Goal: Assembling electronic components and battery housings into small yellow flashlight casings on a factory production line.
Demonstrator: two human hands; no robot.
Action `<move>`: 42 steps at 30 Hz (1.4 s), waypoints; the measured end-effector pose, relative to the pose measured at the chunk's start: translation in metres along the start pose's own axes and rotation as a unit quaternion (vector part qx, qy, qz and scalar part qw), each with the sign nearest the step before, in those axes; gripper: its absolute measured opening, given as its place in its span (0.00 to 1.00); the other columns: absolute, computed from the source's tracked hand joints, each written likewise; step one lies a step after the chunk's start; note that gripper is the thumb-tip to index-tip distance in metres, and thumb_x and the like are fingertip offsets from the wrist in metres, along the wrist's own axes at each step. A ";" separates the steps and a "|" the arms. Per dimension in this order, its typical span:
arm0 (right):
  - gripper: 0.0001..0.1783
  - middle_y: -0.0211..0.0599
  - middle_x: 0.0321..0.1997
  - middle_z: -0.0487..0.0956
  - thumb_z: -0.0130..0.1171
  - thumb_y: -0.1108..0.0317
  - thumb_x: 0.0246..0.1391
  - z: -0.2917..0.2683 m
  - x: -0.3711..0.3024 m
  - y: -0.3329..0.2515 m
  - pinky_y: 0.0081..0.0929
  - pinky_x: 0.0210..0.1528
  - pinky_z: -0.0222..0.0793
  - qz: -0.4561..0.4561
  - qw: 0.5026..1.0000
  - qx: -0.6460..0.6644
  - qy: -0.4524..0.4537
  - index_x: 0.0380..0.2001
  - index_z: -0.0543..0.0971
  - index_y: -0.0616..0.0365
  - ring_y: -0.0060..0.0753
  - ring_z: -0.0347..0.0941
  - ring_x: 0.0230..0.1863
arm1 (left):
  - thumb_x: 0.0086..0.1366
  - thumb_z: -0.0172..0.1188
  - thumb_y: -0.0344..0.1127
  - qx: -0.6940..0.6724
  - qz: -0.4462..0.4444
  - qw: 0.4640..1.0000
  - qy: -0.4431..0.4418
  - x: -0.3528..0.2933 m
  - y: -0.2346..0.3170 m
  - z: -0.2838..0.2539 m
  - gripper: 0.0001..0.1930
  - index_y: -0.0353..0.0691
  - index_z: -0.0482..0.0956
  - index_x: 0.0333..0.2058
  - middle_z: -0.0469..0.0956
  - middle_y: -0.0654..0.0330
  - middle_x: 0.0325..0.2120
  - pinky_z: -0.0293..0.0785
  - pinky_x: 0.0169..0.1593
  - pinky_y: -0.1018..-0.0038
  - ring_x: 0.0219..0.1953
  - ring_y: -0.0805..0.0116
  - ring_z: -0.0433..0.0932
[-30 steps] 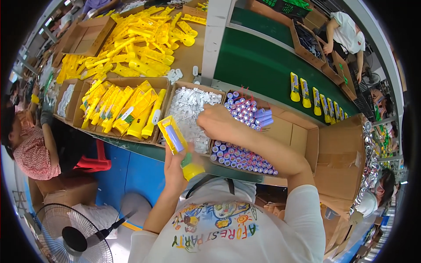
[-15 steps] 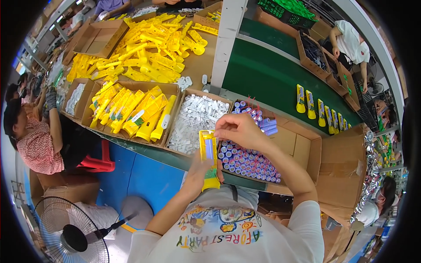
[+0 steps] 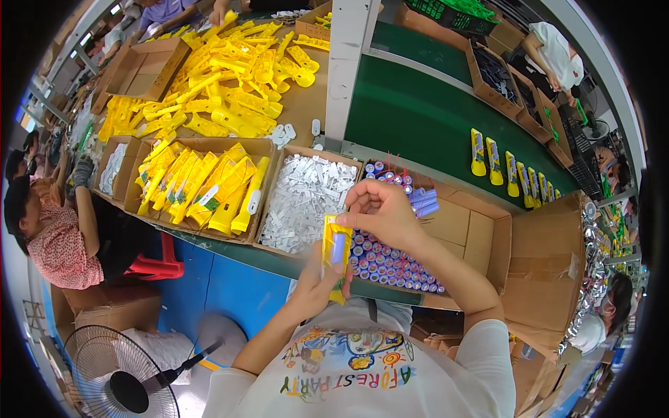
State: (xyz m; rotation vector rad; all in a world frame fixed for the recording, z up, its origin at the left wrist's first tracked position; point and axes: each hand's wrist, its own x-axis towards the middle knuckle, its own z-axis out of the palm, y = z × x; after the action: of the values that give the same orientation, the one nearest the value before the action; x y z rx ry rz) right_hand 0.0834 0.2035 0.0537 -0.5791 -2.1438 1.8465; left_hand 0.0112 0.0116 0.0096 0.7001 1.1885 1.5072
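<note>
My left hand [image 3: 313, 289] is wrapped round the lower part of a yellow plastic casing [image 3: 327, 230], held upright in front of my shirt. It looks like half of a flashlight body. A purple cylindrical battery [image 3: 339, 248] lies in its open upper section. At the casing's top end, my right hand [image 3: 383, 212] has thumb and fingertips pinched together. Anything small between those fingertips is hidden. Behind and below my right hand is a carton of purple batteries [image 3: 408, 275], several with red wires. A carton of small white and clear plastic parts [image 3: 300, 184] stands beside it.
More yellow casings [image 3: 198, 184] fill a carton on the left, with a large heap [image 3: 230, 90] behind. A white post [image 3: 343, 76] rises beside a green conveyor belt [image 3: 411, 111] bearing a row of yellow units [image 3: 512, 174]. A fan [image 3: 125, 386] stands lower left; co-workers sit around.
The casing has tilted slightly and my left hand has moved higher along it. My right hand stays pinched at its top end. The view has shifted a little.
</note>
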 end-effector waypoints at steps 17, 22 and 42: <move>0.12 0.40 0.47 0.79 0.52 0.63 0.59 -0.371 0.130 0.174 0.41 0.48 0.73 0.057 0.718 -0.638 0.272 0.45 0.78 0.48 0.50 0.74 0.50 | 0.51 0.61 0.23 0.791 -0.026 0.571 0.219 0.021 0.124 -0.148 0.28 0.35 0.66 0.53 0.72 0.47 0.43 0.69 0.51 0.61 0.46 0.49 0.72; 0.20 0.46 0.50 0.75 0.58 0.70 0.52 -0.188 0.079 0.020 0.43 0.51 0.70 -0.115 0.766 -0.584 0.244 0.50 0.74 0.54 0.52 0.70 0.53 | 0.60 0.58 0.28 -0.109 0.017 0.987 0.118 0.022 0.130 -0.081 0.25 0.37 0.64 0.56 0.76 0.53 0.46 0.77 0.44 0.67 0.43 0.61 0.79; 0.10 0.29 0.42 0.74 0.60 0.68 0.40 0.001 -0.040 -0.002 0.20 0.31 0.70 -0.491 0.672 -0.535 -0.147 0.31 0.76 0.54 0.26 0.73 0.41 | 0.60 0.51 0.27 -0.204 -0.086 0.972 0.085 0.025 0.032 -0.007 0.26 0.45 0.59 0.58 0.70 0.56 0.46 0.73 0.49 0.64 0.48 0.63 0.71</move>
State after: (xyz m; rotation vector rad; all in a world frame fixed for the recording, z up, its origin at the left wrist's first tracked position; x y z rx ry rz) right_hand 0.1186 0.1844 0.0587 0.7162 -2.6830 -0.0009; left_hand -0.0137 0.0347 0.0335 0.1916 0.9897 1.6191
